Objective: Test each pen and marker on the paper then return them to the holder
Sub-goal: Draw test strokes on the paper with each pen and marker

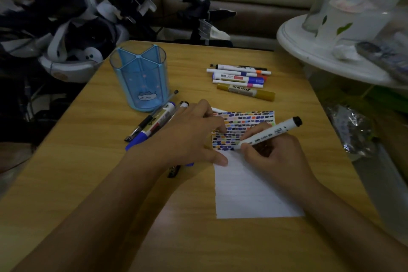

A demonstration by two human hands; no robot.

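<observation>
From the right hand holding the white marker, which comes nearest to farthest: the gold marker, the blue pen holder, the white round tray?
In the head view, from the right hand:
1. Gold marker, lying on the wooden table beyond the paper.
2. Translucent blue plastic pen holder, upright at the table's far left.
3. White round tray, off the table's far right edge; close to the holder, so this order is uncertain.

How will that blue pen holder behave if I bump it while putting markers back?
The blue pen holder is tall, looks like thin clear plastic and has no pens in it, so it is probably light and may slide or tip. Its round wall suggests it would roll on the wooden table once over.
</observation>
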